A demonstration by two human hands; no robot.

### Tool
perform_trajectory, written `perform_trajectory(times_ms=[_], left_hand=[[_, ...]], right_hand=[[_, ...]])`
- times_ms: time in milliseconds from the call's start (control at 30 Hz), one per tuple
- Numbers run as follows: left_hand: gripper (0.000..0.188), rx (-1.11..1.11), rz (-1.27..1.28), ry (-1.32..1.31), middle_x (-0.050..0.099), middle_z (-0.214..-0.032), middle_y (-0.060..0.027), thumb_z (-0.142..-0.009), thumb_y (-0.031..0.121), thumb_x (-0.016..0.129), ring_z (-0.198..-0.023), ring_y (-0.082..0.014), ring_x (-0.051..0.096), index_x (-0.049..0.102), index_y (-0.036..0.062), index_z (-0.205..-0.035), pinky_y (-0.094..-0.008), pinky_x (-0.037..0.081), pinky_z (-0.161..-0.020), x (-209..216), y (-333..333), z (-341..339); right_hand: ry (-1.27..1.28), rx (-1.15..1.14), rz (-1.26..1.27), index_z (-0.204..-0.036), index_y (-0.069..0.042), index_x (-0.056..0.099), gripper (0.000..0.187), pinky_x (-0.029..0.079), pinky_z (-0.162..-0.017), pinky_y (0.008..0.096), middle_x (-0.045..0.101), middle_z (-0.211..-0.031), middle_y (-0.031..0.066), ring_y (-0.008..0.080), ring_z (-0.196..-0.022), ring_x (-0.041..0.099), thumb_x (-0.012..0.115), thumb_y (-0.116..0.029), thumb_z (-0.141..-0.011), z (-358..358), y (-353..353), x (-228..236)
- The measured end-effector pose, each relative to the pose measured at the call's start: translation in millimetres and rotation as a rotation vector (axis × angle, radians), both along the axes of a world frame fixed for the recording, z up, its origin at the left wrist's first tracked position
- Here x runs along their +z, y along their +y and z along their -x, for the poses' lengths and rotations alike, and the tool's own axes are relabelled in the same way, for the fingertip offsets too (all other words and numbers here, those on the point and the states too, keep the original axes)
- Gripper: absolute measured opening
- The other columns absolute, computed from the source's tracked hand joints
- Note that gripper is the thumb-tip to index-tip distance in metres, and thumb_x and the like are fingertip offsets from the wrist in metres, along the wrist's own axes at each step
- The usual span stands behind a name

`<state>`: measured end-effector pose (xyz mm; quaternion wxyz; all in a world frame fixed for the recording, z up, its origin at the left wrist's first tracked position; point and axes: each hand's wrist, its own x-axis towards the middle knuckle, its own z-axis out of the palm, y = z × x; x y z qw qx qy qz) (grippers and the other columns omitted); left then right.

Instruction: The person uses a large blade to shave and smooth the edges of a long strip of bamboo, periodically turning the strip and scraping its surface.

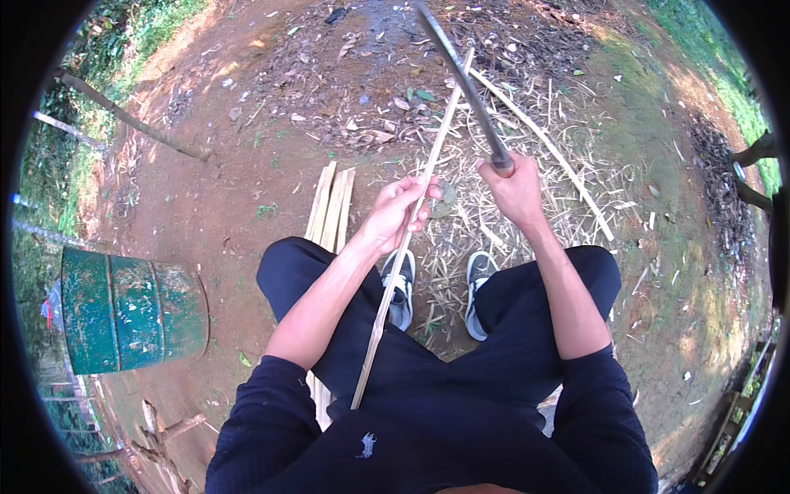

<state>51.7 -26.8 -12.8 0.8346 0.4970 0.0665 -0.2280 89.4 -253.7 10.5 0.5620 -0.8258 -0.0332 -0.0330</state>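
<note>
The left hand [397, 212] pinches a long, pale bamboo-like strip [377, 331] slanting above the black-trousered lap [436, 375], seemingly to steady it; the right hand [517, 193] grips a dark metal blade [475, 99] by its handle [502, 167], crossing the strip's far end.

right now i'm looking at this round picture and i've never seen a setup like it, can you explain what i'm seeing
There's no robot: these are a person's bare hands. The single picture comes from a wide fisheye camera on their head, looking down, so edges bend. The left hand holds a long pale strip; the right hand grips a long dark blade by its handle. Thin shavings litter the bare ground, with flat pale slats and a green drum toward the left.
</note>
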Motion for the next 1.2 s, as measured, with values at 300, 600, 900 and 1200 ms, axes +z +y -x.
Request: perform_trajectory(times_ms=[300, 600, 900, 1200], left_hand=[[0.038, -0.134, 0.226, -0.060, 0.059, -0.105, -0.0084, -0.107, 0.020, 0.041, -0.056, -0.0095, 0.051, 0.040, 0.0011, -0.140, -0.0200, 0.040, -0.043, -10, 14, 16], [0.038, -0.211, -0.192, -0.143, 0.059, -0.080, -0.0067, -0.106, 0.018, 0.046, -0.058, -0.0094, 0.056, 0.035, 0.0023, -0.139, -0.0222, 0.043, -0.041, 12, 2, 33], [0.037, -0.020, -0.893, -0.452, 0.052, -0.067, -0.0021, -0.106, 0.028, 0.044, -0.061, -0.0118, 0.050, 0.061, -0.0037, -0.112, -0.0350, 0.041, -0.058, -11, -9, 35], [0.032, -0.007, -1.101, -0.518, 0.063, -0.077, -0.0270, -0.106, 0.021, 0.041, -0.074, -0.0451, 0.065, 0.054, -0.0065, -0.117, -0.0517, 0.045, -0.065, -5, -8, 36]], right_hand=[[-0.231, 0.136, 0.380, -0.068, -0.001, 0.060, 0.016, 0.049, -0.053, 0.0445, 0.059, -0.056, 0.0199, 0.0371, -0.053, 0.063, 0.067, -0.012, -0.077, 0, 15, -21], [-0.472, 0.128, 0.611, -0.071, -0.005, 0.055, 0.008, 0.048, -0.052, 0.0455, 0.062, -0.064, 0.0131, 0.0361, -0.055, 0.062, 0.063, -0.009, -0.071, 0, 27, -35], [-0.317, 0.232, 0.742, -0.069, -0.008, 0.060, 0.010, 0.051, -0.052, 0.0483, 0.063, -0.058, 0.0139, 0.0357, -0.053, 0.064, 0.064, -0.018, -0.070, -3, 26, -36], [-0.434, 0.276, 0.825, -0.074, -0.008, 0.058, 0.013, 0.052, -0.051, 0.0434, 0.062, -0.059, 0.0114, 0.0313, -0.053, 0.064, 0.066, -0.017, -0.077, -22, 20, -60]])
